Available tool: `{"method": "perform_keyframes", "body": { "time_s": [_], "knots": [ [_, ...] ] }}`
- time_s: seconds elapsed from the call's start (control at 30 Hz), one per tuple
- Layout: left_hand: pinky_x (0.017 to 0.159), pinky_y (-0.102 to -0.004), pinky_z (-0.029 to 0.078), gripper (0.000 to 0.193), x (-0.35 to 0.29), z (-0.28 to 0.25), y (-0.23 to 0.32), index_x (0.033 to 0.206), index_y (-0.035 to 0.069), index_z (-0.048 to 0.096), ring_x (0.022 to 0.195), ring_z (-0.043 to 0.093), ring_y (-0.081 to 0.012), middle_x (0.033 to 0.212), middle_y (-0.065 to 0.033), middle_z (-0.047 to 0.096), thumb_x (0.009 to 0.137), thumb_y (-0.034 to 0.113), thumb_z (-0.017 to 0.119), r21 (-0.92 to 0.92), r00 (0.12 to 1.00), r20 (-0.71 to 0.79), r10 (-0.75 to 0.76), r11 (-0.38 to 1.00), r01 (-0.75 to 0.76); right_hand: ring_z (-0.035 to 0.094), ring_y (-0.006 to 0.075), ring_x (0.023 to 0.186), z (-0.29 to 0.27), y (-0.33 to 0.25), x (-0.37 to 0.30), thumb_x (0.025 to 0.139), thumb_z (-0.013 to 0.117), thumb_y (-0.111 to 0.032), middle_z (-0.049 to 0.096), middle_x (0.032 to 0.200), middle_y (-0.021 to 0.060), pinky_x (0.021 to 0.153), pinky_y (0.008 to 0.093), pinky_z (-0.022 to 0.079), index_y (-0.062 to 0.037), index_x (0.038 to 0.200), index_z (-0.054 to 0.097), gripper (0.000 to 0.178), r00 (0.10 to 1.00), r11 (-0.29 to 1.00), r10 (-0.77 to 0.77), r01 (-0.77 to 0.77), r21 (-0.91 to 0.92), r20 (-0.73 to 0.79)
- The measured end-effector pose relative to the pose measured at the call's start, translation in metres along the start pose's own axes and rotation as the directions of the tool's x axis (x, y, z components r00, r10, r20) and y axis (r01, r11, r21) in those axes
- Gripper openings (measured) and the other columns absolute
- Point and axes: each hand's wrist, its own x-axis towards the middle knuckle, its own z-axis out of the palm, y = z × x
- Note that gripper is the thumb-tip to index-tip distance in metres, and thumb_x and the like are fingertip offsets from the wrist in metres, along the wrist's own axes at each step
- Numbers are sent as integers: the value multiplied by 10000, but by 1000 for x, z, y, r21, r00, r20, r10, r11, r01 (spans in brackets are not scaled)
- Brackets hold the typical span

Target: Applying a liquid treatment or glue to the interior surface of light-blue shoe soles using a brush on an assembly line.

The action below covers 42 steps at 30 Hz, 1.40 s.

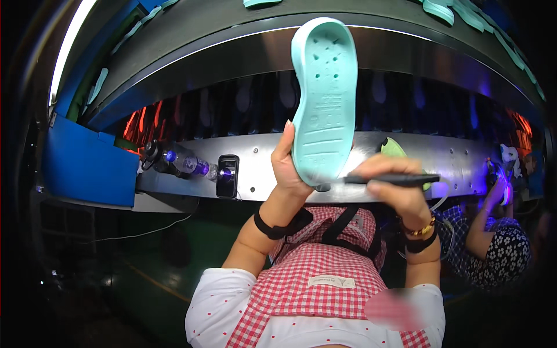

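My left hand [285, 168] grips a turquoise foam shoe sole [328, 110] by its narrower lower end, thumb along the left edge. The sole stands nearly upright in the view, its patterned face toward me, with small holes near the top and raised bars lower down. In my right hand [394, 191] lies a black pen-shaped tool [406, 180], held level between closed fingers. Its pale, blurred tip points left and reaches the sole's bottom edge; whether it touches is unclear. Behind my right hand, a light green object [393, 147] is partly hidden.
A metal ledge [255, 159] runs across in front of me, with a black phone [227, 176] and clear bottle [194, 165] on the left. Beyond it, a conveyor belt [203, 26] carries more turquoise soles [438, 10]. Another person [493, 249] works at the right.
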Motion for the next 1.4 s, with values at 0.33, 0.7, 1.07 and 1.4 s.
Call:
{"method": "perform_keyframes", "body": {
  "time_s": [0.33, 0.7, 1.07, 1.4],
  "knots": [
    [904, -517, 370, 570, 16, -5, 19, 1253, 1, 364, 1045, 485, -396, 1206, -224, 444, 874, 423, 305, -91, 984, 89, -156, 982, 164, 610, 234, 821, -7, -12, 6, 654, 660, 17, 632, 834, 123, 747, 315, 477, 13, 832, 612, 185, 950, 966, -135, 190, -177, 282],
    [799, -294, 474, 441, 12, 4, 33, 1177, -52, 446, 943, 569, -198, 1085, -166, 543, 828, 204, 533, 388, 765, -174, -620, 671, 632, 623, 244, 823, -26, -25, 9, 684, 628, -38, 639, 891, 108, 698, 304, 500, -41, 856, 634, 171, 812, 867, 2, 289, -405, 584],
    [781, -263, 477, 417, 8, -4, 44, 1185, -32, 452, 919, 577, -170, 1077, -146, 551, 847, 204, 512, 478, 735, -279, -618, 574, 664, 602, 247, 831, -43, -11, 9, 659, 608, -53, 627, 917, 88, 699, 306, 477, -49, 897, 611, 238, 814, 728, 22, 385, -567, 581],
    [765, -470, 487, 538, 1, -19, 2, 1253, -15, 340, 979, 537, -345, 1161, -213, 473, 839, 324, 405, 246, 782, -259, -567, 744, 621, 603, 109, 679, -33, 33, -15, 763, 616, -98, 637, 806, 85, 610, 224, 489, -17, 932, 627, 189, 981, 981, 192, -192, -40, -22]
  ]
}}
